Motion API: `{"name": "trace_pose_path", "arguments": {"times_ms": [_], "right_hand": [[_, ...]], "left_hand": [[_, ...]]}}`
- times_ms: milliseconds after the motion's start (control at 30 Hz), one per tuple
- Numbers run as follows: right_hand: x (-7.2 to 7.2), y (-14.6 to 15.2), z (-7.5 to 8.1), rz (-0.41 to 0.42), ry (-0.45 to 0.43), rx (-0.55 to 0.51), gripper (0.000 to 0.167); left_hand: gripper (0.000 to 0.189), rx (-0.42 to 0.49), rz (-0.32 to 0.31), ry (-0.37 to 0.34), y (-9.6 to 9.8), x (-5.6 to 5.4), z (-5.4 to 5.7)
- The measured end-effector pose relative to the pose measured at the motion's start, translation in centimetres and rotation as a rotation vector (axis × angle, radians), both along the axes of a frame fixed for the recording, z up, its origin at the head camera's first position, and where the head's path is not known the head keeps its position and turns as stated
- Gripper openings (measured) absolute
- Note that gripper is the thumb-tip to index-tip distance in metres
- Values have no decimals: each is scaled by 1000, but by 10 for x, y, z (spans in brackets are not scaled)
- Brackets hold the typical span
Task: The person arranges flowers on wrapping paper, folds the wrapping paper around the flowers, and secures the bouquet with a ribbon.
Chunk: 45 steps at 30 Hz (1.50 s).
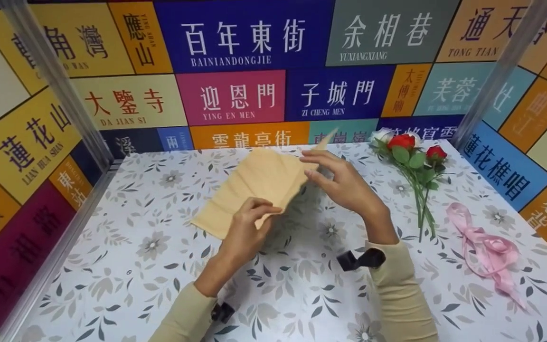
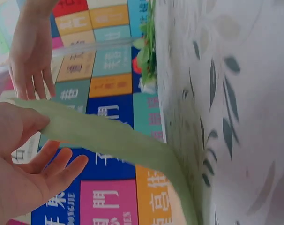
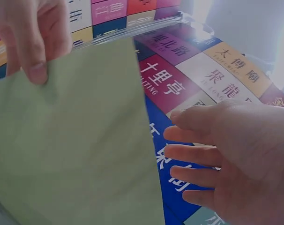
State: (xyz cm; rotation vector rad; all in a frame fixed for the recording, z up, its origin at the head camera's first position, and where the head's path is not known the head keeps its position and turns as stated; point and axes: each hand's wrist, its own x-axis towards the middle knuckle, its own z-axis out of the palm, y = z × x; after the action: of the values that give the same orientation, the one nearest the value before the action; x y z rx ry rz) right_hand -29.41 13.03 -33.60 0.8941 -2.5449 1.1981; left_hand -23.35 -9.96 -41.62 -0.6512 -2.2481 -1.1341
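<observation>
A sheet of pale yellow wrapping paper point(image 1: 249, 183), lightly creased, slants up off the patterned tabletop; it looks greenish in both wrist views. My left hand point(image 1: 245, 230) pinches its near edge between thumb and fingers, with the other fingers spread below the paper point(image 2: 109, 136) in the left wrist view. By the sheet's right side is my right hand point(image 1: 344, 183). In the right wrist view the fingers of this right hand point(image 3: 245, 154) are extended, apart from the edge of the paper point(image 3: 81, 140), with nothing in them.
Red and white roses point(image 1: 401, 142) with green stems lie at the back right. A pink ribbon point(image 1: 485, 247) lies in loops nearer the right edge of the table point(image 1: 292, 294). Colourful lettered panels point(image 1: 240, 95) stand behind and at both sides.
</observation>
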Motion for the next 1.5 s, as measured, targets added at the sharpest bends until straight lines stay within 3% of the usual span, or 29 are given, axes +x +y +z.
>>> {"name": "trace_pose_path", "arguments": {"times_ms": [267,500,633,733,900,1000,1100,1233,1333,1500], "right_hand": [[-1,23,-15,49,-117,235,42],[-9,36,-48,143,-190,450,45],[-15,38,-75,177,-189,532,50],[-20,41,-89,180,-209,556,56],[-24,46,-103,168,-254,553,64],[-24,49,-111,148,-309,557,67],[-22,51,-113,112,-362,577,69],[-18,54,-114,56,-405,613,72],[-16,55,-113,20,-403,632,73],[-14,56,-111,-27,-352,643,76]], "left_hand": [[18,-178,-151,-47,11,10,-4],[21,-389,-347,-251,1,9,-1],[30,-474,-404,-345,-7,4,-3],[39,-460,-322,-429,-13,0,-6],[57,-427,-11,-627,-27,-7,-15],[67,-468,82,-736,-37,-12,-22],[79,-548,88,-814,-46,-18,-25],[90,-666,22,-884,-54,-22,-27],[93,-711,-26,-887,-59,-24,-28],[87,-700,22,-878,-66,-27,-33]]}}
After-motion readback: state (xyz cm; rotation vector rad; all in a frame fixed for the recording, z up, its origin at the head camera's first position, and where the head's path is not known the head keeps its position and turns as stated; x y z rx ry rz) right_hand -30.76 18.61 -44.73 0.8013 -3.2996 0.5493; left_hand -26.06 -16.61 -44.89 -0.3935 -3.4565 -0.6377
